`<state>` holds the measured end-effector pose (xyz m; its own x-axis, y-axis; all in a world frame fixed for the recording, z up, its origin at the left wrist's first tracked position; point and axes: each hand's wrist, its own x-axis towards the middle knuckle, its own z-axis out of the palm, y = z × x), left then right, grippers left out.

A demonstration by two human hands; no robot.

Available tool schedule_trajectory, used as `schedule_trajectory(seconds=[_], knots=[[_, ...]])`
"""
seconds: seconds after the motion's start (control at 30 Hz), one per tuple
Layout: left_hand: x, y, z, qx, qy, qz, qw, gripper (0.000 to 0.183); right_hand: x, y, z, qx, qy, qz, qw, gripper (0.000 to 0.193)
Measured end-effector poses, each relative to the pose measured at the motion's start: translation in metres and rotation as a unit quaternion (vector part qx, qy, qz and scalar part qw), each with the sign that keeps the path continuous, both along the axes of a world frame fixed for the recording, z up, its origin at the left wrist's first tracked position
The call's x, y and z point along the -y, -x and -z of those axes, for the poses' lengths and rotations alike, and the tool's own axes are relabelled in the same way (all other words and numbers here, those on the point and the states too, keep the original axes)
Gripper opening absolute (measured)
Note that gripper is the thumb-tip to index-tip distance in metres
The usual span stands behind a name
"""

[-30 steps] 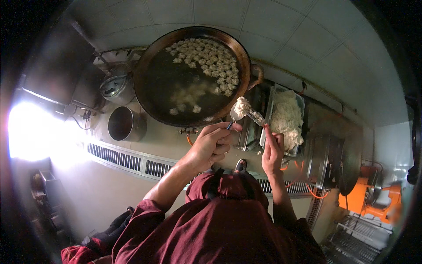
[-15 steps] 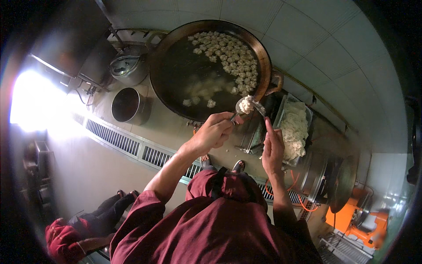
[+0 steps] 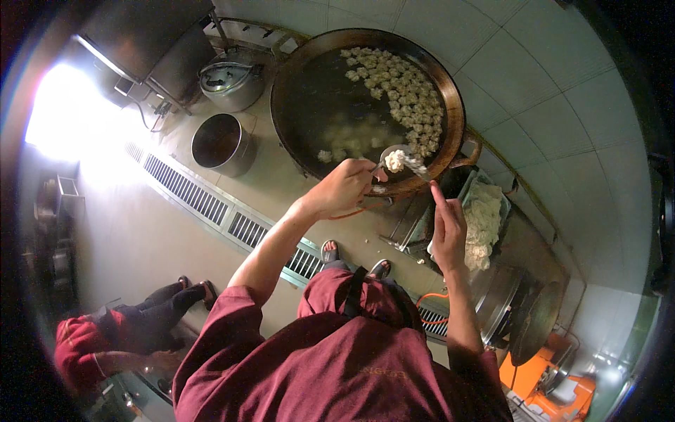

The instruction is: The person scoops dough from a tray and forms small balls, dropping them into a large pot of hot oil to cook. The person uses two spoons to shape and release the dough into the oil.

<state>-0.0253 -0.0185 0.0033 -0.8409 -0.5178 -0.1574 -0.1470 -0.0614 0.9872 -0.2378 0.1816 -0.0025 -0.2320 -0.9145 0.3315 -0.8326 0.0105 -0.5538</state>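
My left hand (image 3: 343, 188) is closed around the handle of a spoon (image 3: 386, 152), which carries a lump of pale, wet batter (image 3: 395, 161). Held in my right hand (image 3: 450, 228) is a batter-smeared utensil (image 3: 420, 170), its tip touching or very near that lump; its exact kind cannot be told. My right index finger lies stretched along it. Both tools are over the near rim of a wide pan (image 3: 281, 116) of dark liquid. Many pale lumps (image 3: 404, 88) float along the pan's far and right side, and a few blurred ones lie under the surface near me.
A tray of pale batter (image 3: 484, 218) sits right of the pan. Left of it stand an open metal pot (image 3: 219, 144) and a lidded pot (image 3: 228, 79). A floor grate (image 3: 186, 190) runs behind my feet. Another person (image 3: 105, 337) is at lower left; orange equipment (image 3: 538, 369) stands at lower right.
The view has shifted, so the pan and pots appear farther right. Both hands still hold their tools, and the utensil and spoon are now over the pan's near rim.
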Motion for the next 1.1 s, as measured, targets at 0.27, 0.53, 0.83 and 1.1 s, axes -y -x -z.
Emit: schedule_trajectory(seconds=[0.27, 0.53, 0.83, 1.1], knots=[[0.039, 0.001, 0.047, 0.164, 0.216, -0.011, 0.963, 0.029, 0.042, 0.012, 0.029, -0.15, -0.037, -0.047, 0.987, 0.058], [0.111, 0.009, 0.145, 0.259, 0.472, -0.002, 0.843, 0.021, 0.086, 0.007, 0.1, -0.065, -0.085, -0.014, 0.994, 0.055], [0.05, -0.049, 0.126, 0.187, 0.228, -0.23, 0.927, 0.031, -0.081, 0.098, 0.13, 0.075, 0.015, 0.22, 0.972, 0.035], [-0.053, -0.004, 0.085, 0.143, -0.009, -0.249, 0.958, 0.028, -0.405, 0.276, 0.298, -0.007, -0.14, 0.484, 0.864, 0.029]])
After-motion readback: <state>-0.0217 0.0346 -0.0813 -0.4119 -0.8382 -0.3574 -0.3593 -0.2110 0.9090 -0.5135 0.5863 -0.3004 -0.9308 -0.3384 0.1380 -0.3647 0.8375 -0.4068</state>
